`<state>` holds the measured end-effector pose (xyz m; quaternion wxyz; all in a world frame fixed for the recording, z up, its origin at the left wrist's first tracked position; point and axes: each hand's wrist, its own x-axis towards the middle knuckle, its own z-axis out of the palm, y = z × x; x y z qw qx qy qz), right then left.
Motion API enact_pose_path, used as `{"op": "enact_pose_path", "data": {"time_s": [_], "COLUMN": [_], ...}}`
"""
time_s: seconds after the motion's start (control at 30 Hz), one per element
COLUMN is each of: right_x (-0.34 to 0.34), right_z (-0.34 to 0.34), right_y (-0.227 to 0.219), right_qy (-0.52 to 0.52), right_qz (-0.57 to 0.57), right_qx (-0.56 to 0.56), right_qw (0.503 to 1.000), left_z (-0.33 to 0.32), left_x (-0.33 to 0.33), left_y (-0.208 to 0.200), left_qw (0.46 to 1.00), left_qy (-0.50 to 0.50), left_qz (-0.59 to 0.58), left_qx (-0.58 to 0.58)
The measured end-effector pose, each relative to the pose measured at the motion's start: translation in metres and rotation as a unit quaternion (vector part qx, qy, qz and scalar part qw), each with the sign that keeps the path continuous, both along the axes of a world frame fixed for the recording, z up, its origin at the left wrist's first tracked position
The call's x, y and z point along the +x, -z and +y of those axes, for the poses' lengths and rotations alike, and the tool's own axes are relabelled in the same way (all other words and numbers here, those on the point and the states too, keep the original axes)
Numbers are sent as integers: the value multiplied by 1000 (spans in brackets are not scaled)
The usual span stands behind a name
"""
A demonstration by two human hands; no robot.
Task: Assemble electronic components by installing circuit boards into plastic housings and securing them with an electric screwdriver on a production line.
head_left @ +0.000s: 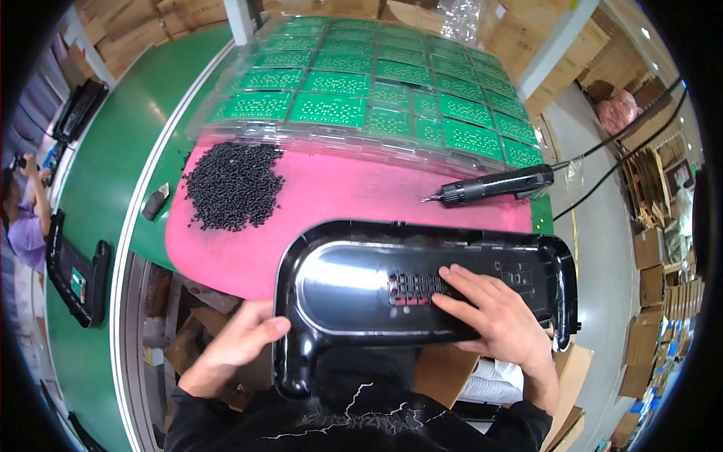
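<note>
A glossy black plastic housing (354, 301), a shallow shell with a raised rim and a grid of small holes, lies face up over the front edge of the pink mat. My left hand (245, 335) grips its left edge, thumb on the rim and the other fingers hidden beneath. Across the lower rim reaches my right hand (493, 309), fingers stretched out and apart, with fingertips on the panel beside the hole grid. Behind the housing lies a black electric screwdriver (497, 186), its bit pointing left. A heap of small black parts, perhaps screws, (233, 184) sits at the mat's left.
Stacked clear trays of green circuit boards (327, 98) stand behind the pink mat (339, 177). To the left runs a green conveyor (90, 196) carrying another black housing (79, 275) with a small board. A person in purple (26, 226) is at far left. Cardboard boxes (644, 331) line the right.
</note>
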<state>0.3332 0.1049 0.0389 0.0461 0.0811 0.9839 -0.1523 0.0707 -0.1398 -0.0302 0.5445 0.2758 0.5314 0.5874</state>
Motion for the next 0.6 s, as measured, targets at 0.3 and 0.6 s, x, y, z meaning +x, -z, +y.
{"op": "enact_pose_path", "data": {"time_s": [0.3, 0.6], "right_x": [-85, -112], "right_z": [82, 188], "right_y": [-14, 29], "right_qy": [103, 199], "right_qz": [240, 175], "right_qx": [97, 192], "right_qw": [961, 945], "left_z": [78, 191], "left_x": [-42, -68], "left_y": [-66, -39], "left_qw": [758, 645], "left_qy": [1, 209], "left_qz": [634, 708], "left_qx": [153, 195]}}
